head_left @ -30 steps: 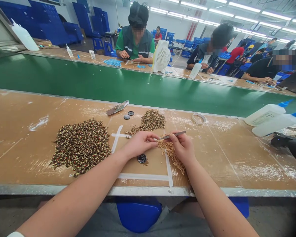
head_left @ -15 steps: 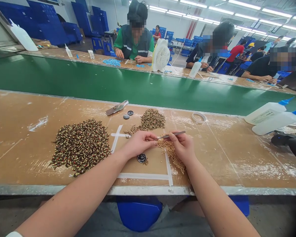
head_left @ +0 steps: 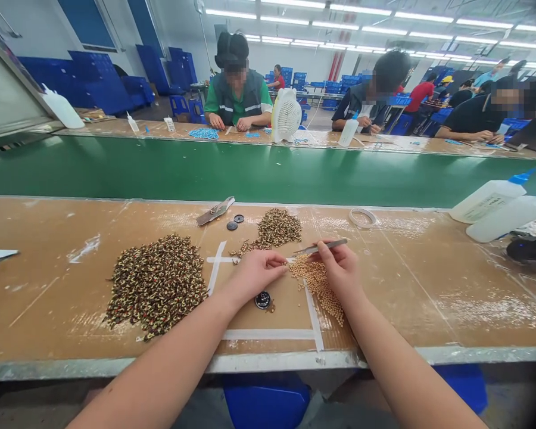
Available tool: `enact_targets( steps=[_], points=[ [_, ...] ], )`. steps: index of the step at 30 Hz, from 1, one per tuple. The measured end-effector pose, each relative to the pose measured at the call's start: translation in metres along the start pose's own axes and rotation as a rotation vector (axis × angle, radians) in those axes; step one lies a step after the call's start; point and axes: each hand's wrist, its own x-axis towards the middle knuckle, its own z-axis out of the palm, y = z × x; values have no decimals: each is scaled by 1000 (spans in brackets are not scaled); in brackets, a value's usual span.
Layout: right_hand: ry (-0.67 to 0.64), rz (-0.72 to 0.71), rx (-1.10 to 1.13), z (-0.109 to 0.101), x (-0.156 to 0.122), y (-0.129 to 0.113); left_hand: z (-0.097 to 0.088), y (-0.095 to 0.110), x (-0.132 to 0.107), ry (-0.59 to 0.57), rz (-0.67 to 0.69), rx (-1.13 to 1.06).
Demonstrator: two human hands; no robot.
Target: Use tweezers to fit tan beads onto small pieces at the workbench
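My right hand (head_left: 343,271) grips metal tweezers (head_left: 337,243), whose tips point left above a pile of small tan beads (head_left: 318,283). My left hand (head_left: 259,272) is closed in a pinch at the pile's left edge, a short way from the tweezer tips; what lies between its fingertips is too small to make out. Just below that hand is a small black round dish (head_left: 263,300) with dark liquid-looking contents. A large heap of dark, cream and red small pieces (head_left: 156,286) lies left of my forearm. Beyond my hands is a smaller heap of similar pieces (head_left: 279,226).
White tape strips (head_left: 272,334) mark the cardboard-covered table. Two dark discs (head_left: 232,226), a scrap strip (head_left: 215,211) and a tape ring (head_left: 362,218) lie farther back. White bottles (head_left: 486,199) stand right. Past the green belt (head_left: 232,173), co-workers sit near a fan (head_left: 287,116).
The tweezer tips have drawn away from my left fingertips, which they met before. My right hand is slightly farther right. The camera view has tilted and levelled.
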Motion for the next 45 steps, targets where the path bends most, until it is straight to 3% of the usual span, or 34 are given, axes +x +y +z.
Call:
enact_targets(
  steps=[5, 9, 15, 21, 24, 28, 32, 36, 42, 45],
  points=[
    [-25, 9, -105, -4, 3, 3, -9, 4, -3, 106, 51, 279],
    [-94, -66, -399, -10, 3, 7, -17, 6, -4, 180, 118, 548],
    [-152, -103, -554, -12, 3, 8, -24, 6, -4, 210, 62, 625],
    [-187, -118, -554, -11, 3, 5, -20, 14, -6, 290, 84, 336],
    [-153, -102, -447, -10, 1, 2, -17, 15, -5, 274, 70, 123],
    [-140, -99, -217, -8, -3, -2, -11, 15, -3, 100, -12, -192],
    [-201, -139, -200, -9, -5, -6, -5, 13, -4, -94, -129, -449],
    [-234, -174, -246, -11, -6, -6, -5, 11, -3, -115, -167, -583],
    [-236, -237, -126, -12, -12, -7, -9, 8, 1, -155, -281, -933],
    [-237, -299, -175, -12, -13, -9, -9, 7, 2, -165, -330, -990]
  ],
)
